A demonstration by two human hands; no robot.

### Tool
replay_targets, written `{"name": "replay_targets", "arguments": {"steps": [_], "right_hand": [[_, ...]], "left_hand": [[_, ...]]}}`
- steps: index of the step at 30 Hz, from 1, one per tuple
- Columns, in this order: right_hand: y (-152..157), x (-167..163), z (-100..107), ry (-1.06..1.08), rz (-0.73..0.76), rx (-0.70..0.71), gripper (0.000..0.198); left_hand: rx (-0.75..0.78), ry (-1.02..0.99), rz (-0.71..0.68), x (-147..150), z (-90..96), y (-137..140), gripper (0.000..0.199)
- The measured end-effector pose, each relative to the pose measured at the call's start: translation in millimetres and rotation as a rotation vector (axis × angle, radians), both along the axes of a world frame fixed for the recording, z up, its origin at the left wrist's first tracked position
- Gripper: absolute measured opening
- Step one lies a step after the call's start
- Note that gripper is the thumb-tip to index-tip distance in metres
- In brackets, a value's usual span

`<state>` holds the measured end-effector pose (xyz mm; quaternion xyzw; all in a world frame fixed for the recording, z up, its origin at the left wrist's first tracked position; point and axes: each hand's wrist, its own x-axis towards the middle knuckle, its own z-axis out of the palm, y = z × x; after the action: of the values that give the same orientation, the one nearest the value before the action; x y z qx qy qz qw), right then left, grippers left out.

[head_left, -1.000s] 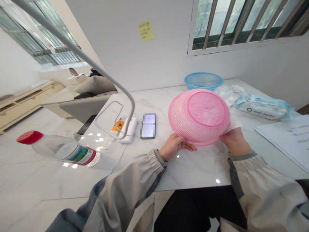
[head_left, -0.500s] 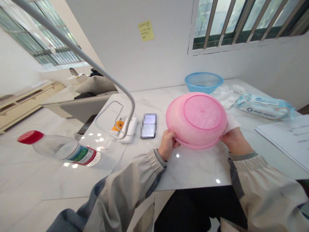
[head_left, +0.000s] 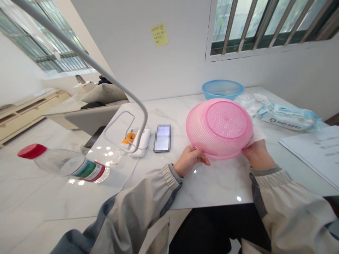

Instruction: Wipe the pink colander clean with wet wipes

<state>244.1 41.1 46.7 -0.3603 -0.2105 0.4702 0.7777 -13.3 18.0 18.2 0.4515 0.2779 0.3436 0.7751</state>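
Observation:
A pink mesh basket (head_left: 219, 128) is held up over the table, tilted with its round base facing me. My left hand (head_left: 189, 160) pinches its lower left rim between thumb and fingers, the fingertips reaching under the edge. At the right side, my right hand (head_left: 258, 155) presses a white wipe (head_left: 256, 135) against the basket's wall. The fingers of that hand are mostly hidden behind the basket and the wipe.
Behind the basket stands a blue mesh basket (head_left: 222, 90). Crumpled tissues (head_left: 247, 102), a pack of body wipes (head_left: 288, 118) and paper sheets (head_left: 315, 151) lie right. A phone (head_left: 162, 138), a white box-like device (head_left: 140, 143) and a water bottle (head_left: 66, 164) are left, under a grey lamp arm (head_left: 106, 70).
The pink basket has shifted slightly to the right and turned a little. My left hand has slid along the rim, its fingers now straighter. My right hand stays at the right side with the wipe.

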Motion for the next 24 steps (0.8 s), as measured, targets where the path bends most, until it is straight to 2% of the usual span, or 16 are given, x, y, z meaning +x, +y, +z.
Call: {"name": "replay_targets", "arguments": {"steps": [3,5,9,13,18,24], "right_hand": [[1.9,1.7,-2.8,0.012,-0.004,0.022,0.021],[3.1,4.6,-6.8,0.015,0.016,0.033,0.021],[5.2,9.4,-14.8,0.033,0.080,0.044,0.022],[6.0,8.0,-19.0,0.042,0.074,0.039,0.024],[3.9,4.4,-18.3,-0.009,0.097,0.005,0.027],[1.4,1.4,-15.0,-0.031,0.107,-0.031,0.027]], "left_hand": [[-0.011,-0.017,-0.057,-1.2,0.4,-0.9,0.043],[-0.016,-0.022,-0.051,-1.2,0.3,-0.4,0.039],[0.003,-0.042,0.021,1.2,-1.4,2.2,0.022],[0.015,-0.036,0.120,3.0,-1.7,3.5,0.010],[-0.013,-0.036,0.242,2.2,1.8,3.8,0.012],[-0.063,-0.045,0.311,-0.3,6.9,5.5,0.018]]}}
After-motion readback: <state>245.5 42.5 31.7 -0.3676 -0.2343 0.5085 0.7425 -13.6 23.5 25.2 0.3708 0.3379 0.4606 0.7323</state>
